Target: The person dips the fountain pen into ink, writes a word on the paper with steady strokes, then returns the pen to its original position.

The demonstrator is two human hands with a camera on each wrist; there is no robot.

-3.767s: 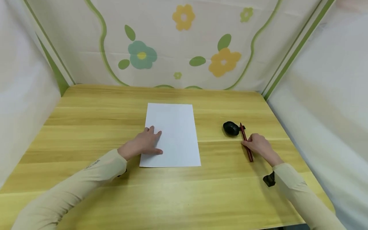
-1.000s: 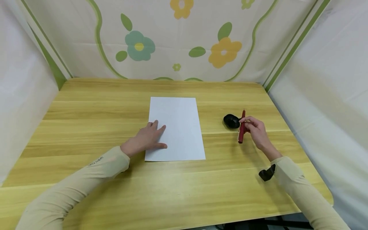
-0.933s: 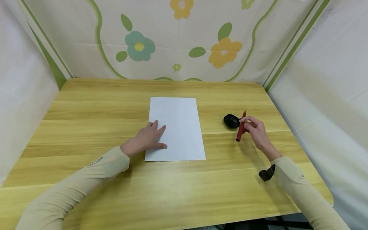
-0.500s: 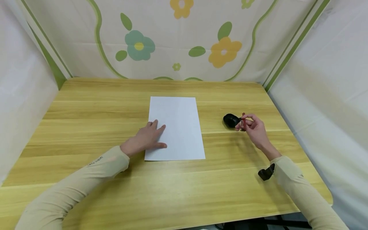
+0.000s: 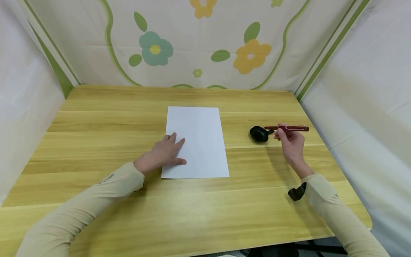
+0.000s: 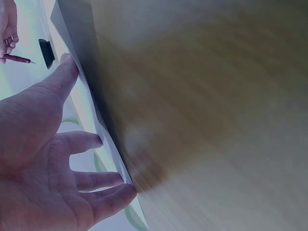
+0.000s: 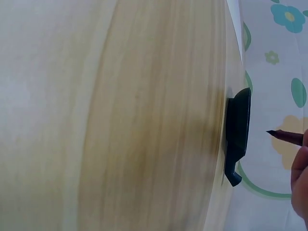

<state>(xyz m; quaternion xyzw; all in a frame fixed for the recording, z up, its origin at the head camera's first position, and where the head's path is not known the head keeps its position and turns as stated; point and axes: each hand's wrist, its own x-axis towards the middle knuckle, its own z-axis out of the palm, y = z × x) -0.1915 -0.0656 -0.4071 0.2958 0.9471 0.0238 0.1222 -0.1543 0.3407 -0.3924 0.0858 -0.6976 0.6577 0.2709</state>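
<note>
My left hand rests with spread fingers on the left side of a blank white sheet of paper; in the left wrist view, the fingertips lie along the sheet's edge. To the right, my right hand holds a dark red pen between thumb and fingers, raised above the table. The pen lies nearly level, its tip toward the left and its clip end toward the right. A pointed dark tip shows in the right wrist view. Just left of that hand sits a black, rounded dish-like object with a short handle.
The wood-grain table stretches around the paper. A white curtain with printed flowers hangs along the back, and plain white curtains stand at both sides. A black wrist mount juts from my right sleeve.
The pen has come up off the table in my right hand and been turned from roughly upright in view to level, tip leftward. My left hand stays on the paper.
</note>
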